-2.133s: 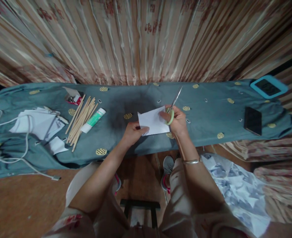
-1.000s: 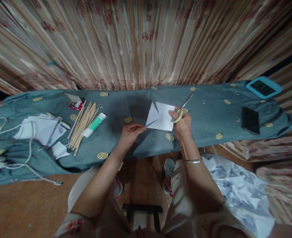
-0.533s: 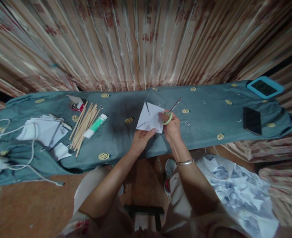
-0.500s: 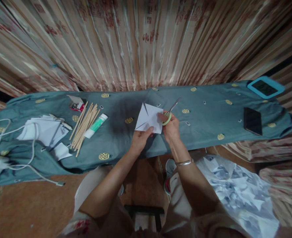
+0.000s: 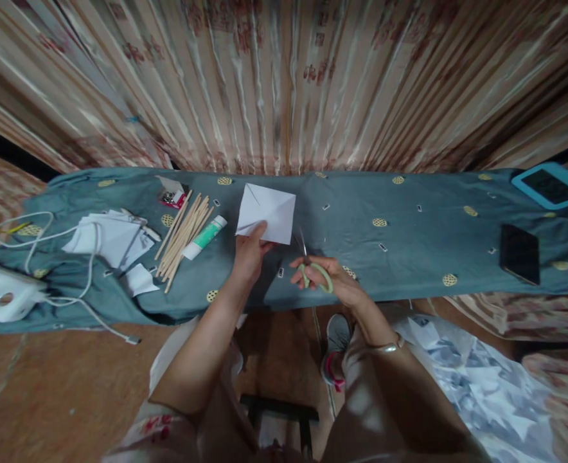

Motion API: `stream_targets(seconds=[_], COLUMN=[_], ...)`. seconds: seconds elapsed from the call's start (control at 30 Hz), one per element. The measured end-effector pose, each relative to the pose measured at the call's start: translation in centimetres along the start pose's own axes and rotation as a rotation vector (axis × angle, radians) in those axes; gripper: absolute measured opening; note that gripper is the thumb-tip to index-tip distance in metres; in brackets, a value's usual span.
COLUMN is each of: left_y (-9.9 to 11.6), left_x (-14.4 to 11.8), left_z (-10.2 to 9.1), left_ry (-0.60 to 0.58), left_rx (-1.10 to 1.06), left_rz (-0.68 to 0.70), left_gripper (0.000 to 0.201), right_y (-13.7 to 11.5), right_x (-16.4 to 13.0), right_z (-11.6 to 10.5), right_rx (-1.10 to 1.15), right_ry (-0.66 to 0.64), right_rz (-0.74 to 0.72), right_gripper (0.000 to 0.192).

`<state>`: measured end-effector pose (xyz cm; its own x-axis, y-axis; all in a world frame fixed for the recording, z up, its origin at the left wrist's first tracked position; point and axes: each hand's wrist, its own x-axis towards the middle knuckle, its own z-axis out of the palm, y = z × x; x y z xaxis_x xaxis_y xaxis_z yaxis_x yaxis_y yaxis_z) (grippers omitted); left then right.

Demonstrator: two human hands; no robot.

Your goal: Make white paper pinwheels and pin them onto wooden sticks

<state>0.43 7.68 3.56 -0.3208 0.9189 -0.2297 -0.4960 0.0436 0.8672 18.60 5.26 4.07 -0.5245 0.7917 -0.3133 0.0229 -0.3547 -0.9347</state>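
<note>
My left hand [image 5: 248,252] pinches the lower edge of a white square of paper [image 5: 267,211] with cuts running in from its corners, held up over the blue-grey cloth-covered table [image 5: 361,244]. My right hand [image 5: 329,278] is lower and to the right, near the table's front edge. It grips green-handled scissors [image 5: 314,270] whose blades point up toward the paper without touching it.
Left of the paper lie a green-and-white glue tube [image 5: 205,237], a bundle of wooden sticks [image 5: 184,231], a small red box [image 5: 172,197], a heap of white papers [image 5: 110,238] and a white cable [image 5: 67,283]. A dark phone [image 5: 519,253] and a blue-framed device [image 5: 551,185] sit right. Paper scraps [image 5: 477,379] lie by my right leg.
The left hand has carried the paper up and to the left, away from the scissors. The right hand has let go of the paper and dropped toward the table's front edge with the scissors.
</note>
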Motion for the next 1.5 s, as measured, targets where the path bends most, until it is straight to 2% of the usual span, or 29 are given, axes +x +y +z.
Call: stream_targets(seconds=[0.13, 0.7, 1.5], left_y=[0.3, -0.7, -0.2], left_x=[-0.1, -0.2, -0.6], left_z=[-0.1, 0.3, 0.7], left_ry=[-0.011, -0.025, 0.003], left_rx=[-0.002, 0.060, 0.058], left_rz=[-0.028, -0.032, -0.096], left_gripper=[0.035, 0.014, 0.007], right_y=[1.0, 1.2, 1.1], right_x=[-0.4, 0.1, 0.1], right_z=[0.1, 0.1, 0.4], right_rx=[-0.030, -0.096, -0.066], right_ry=[-0.079, -0.055, -0.029], right_rz=[0.060, 0.036, 0.061], right_gripper=[0.051, 0.054, 0.051])
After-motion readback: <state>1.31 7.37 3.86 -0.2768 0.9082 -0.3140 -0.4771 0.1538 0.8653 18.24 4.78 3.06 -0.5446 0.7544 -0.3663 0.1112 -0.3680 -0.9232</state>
